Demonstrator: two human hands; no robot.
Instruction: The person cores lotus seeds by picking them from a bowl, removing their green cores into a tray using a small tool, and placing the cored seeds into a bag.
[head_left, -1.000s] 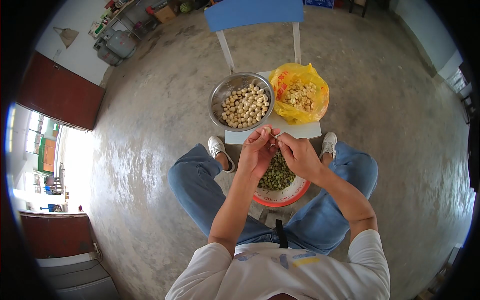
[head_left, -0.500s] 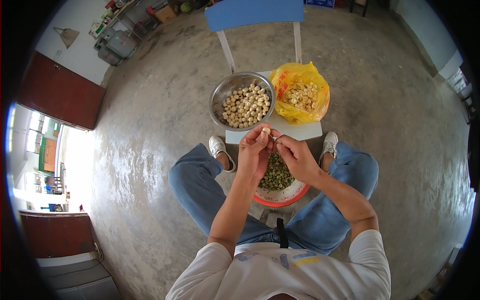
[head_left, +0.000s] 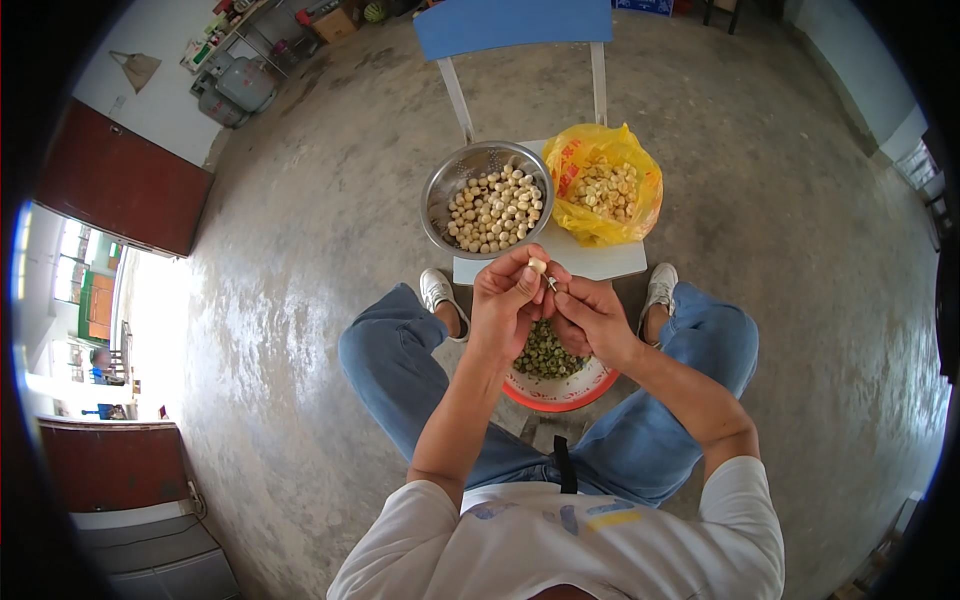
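Note:
My left hand point(head_left: 508, 300) pinches a small round cream-coloured seed point(head_left: 538, 265) between thumb and fingertips. Close against it, my right hand point(head_left: 595, 315) grips a thin, pale tool with a pointed end point(head_left: 551, 284), which reaches towards the seed. Whether the tip touches the seed I cannot tell. Under both hands stands a red-rimmed white basin point(head_left: 562, 396) with many small green-brown pieces point(head_left: 548, 355). Just beyond my left hand is a steel colander point(head_left: 432, 222) of whole round cream seeds point(head_left: 495, 208). Beside it, a yellow plastic bag point(head_left: 600, 232) lies open around pale, broken-looking pieces point(head_left: 606, 190).
The colander and bag rest on the white seat point(head_left: 600, 262) of a chair with a blue backrest point(head_left: 515, 28). My knees flank the basin. Gas cylinders point(head_left: 245, 85) stand at the far left, near a brown door point(head_left: 125, 180). The floor point(head_left: 290, 250) is bare concrete.
My right hand has turned slightly, its fingers dropping lower over the basin, and more of the thin tool shows. The left hand still holds the seed. The view has shifted a little.

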